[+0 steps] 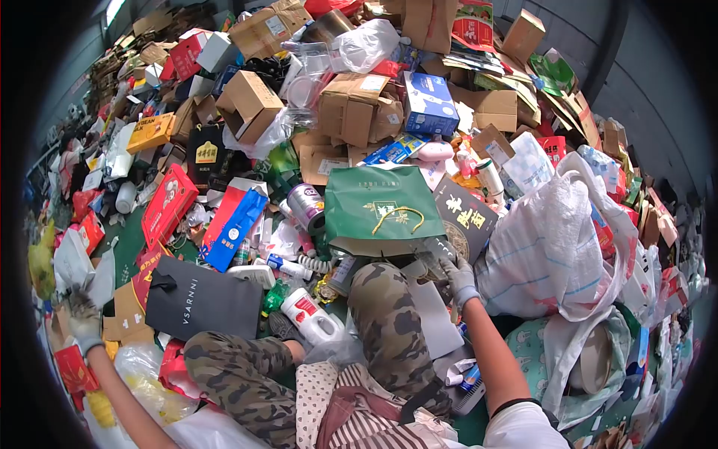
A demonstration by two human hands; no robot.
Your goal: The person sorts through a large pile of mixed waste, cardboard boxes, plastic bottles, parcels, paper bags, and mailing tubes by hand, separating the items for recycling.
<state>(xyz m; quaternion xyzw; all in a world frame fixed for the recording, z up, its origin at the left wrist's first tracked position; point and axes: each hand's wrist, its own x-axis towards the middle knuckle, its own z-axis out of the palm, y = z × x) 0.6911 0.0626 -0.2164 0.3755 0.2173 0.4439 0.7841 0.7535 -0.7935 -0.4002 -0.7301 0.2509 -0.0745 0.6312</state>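
My right hand (459,281), in a pale work glove, has its fingers closed at the edge of a clear plastic piece (431,257). Just above it lie a green paper bag (381,202) with a yellow cord handle and a black printed box (465,217). Far to the left is my gloved left hand (84,327), its fingers smeared by motion; whether anything is in them cannot be made out. Close to that hand are a red packet (75,368) and a piece of brown cardboard (127,314). A black VSARNNI paper bag (202,298) lies between that hand and my knees.
A big heap of mixed waste rises in front, with cardboard boxes (351,108) and a blue box (430,105). A bulging white woven sack (550,247) stands at my right. By my legs lies a white bottle (308,314) with a red label.
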